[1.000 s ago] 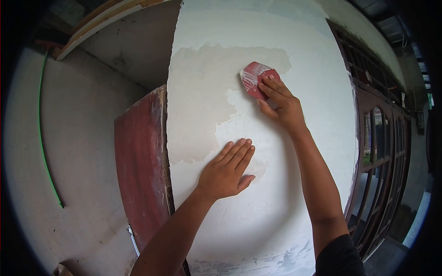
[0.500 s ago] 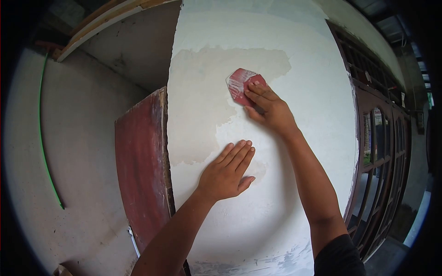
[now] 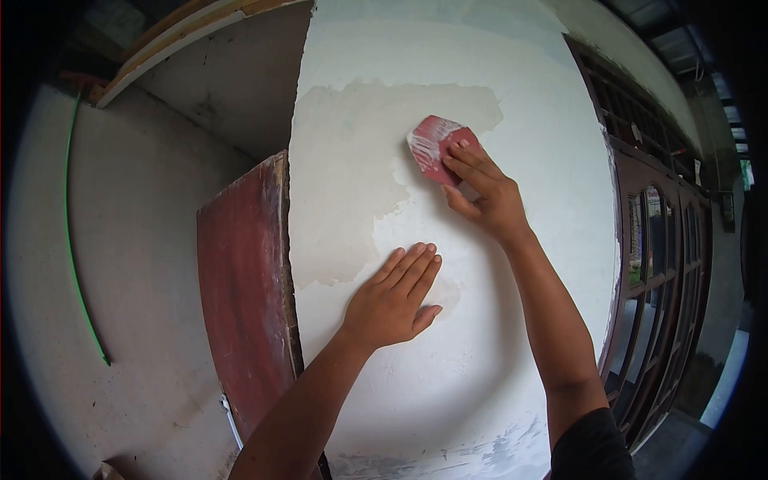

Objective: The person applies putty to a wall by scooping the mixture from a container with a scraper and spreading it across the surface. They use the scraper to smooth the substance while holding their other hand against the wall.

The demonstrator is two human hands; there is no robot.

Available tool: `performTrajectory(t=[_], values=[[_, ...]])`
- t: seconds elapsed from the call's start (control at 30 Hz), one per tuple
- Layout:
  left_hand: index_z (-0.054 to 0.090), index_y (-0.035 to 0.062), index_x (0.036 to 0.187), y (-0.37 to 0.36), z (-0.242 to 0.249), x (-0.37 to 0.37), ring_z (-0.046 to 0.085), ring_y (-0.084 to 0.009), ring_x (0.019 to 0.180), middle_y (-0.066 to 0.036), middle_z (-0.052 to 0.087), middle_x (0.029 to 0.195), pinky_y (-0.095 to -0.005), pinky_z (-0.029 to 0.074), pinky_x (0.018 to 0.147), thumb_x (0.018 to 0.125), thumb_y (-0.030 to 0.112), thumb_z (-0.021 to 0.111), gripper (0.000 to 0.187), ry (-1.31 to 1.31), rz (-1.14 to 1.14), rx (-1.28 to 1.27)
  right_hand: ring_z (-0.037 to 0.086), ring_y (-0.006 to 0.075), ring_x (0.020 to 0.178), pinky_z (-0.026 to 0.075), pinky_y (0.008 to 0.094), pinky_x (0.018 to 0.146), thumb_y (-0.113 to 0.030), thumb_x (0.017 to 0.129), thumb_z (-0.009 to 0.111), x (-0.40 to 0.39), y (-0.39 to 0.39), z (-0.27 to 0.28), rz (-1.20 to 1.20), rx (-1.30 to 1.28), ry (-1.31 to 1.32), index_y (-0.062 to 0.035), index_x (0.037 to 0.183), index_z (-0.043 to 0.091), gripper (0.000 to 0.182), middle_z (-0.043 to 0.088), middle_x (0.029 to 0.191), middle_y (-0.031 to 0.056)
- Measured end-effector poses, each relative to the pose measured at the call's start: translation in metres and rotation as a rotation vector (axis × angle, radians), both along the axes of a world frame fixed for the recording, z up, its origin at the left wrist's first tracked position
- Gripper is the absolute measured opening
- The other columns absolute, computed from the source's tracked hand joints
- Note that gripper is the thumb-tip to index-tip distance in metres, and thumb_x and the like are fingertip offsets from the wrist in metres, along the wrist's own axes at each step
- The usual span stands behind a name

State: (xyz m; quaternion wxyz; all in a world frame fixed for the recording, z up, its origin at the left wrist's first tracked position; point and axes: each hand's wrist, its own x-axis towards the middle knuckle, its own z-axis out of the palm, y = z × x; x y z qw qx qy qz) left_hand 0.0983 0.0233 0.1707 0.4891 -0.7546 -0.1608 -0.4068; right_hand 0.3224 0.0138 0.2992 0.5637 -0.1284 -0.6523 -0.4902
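Note:
My left hand [image 3: 392, 296] lies flat against the white wall [image 3: 552, 208], its fingers pointing up and the thumb apart. Higher up and to the right, my right hand [image 3: 488, 188] holds a red sheet [image 3: 436, 148], its fingers pressed over the right part and its thumb below. White powder streaks the sheet's left part. A damp-looking greyish patch [image 3: 344, 160] with ragged edges spreads over the upper left of the wall, beside both hands. What lies beneath the sheet is hidden.
A dark red panel [image 3: 244, 296] stands at the wall's left edge. Farther left, a thin green strip [image 3: 70, 232] hangs against a grey wall. Brown-framed doors [image 3: 640, 280] with glass panes are on the right. A wooden beam [image 3: 172, 48] crosses the upper left.
My right hand has moved a little to the right with the red sheet. My left hand stays on the same spot of the wall.

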Motion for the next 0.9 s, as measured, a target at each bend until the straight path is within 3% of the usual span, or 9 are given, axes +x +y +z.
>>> performTrajectory(t=[0.17,0.47,0.73,0.9], values=[[0.049,0.0013,0.151,0.000,0.001,0.000,0.043,-0.0277,0.149,-0.015,0.048,0.158,-0.0450,0.030,0.125,0.094,0.039,0.067,0.070,-0.004,-0.001,0.001,0.059,0.0266,0.134,0.045,0.0418,0.119,-0.022,0.087,0.080,-0.027,0.009,0.029,-0.045,0.015,-0.127,-0.0083,0.127,0.073,0.043,0.068,0.137,0.0096],[0.049,0.0012,0.150,-0.001,0.000,0.000,0.043,-0.0279,0.149,-0.015,0.048,0.158,-0.0449,0.030,0.125,0.095,0.039,0.067,0.070,0.003,0.017,0.012,0.060,0.0272,0.133,0.046,0.0428,0.118,-0.019,0.085,0.081,0.022,0.012,-0.022,-0.049,-0.028,-0.066,-0.0075,0.124,0.074,0.042,0.070,0.133,0.0113],[0.049,0.0007,0.150,0.000,0.000,0.000,0.043,-0.0293,0.149,-0.016,0.049,0.157,-0.0454,0.030,0.125,0.094,0.038,0.067,0.070,0.005,0.004,-0.005,0.061,0.0288,0.132,0.047,0.0403,0.116,-0.023,0.084,0.081,-0.005,0.009,0.014,0.028,-0.001,0.017,-0.0079,0.123,0.075,0.041,0.071,0.132,0.0113],[0.050,0.0006,0.150,0.001,0.002,-0.001,0.043,-0.0295,0.149,-0.016,0.049,0.157,-0.0460,0.030,0.125,0.094,0.038,0.067,0.070,0.001,-0.004,0.000,0.062,0.0273,0.130,0.049,0.0408,0.115,-0.019,0.082,0.082,0.004,0.014,-0.006,-0.042,-0.021,-0.020,-0.0075,0.121,0.076,0.042,0.071,0.132,0.0107]])
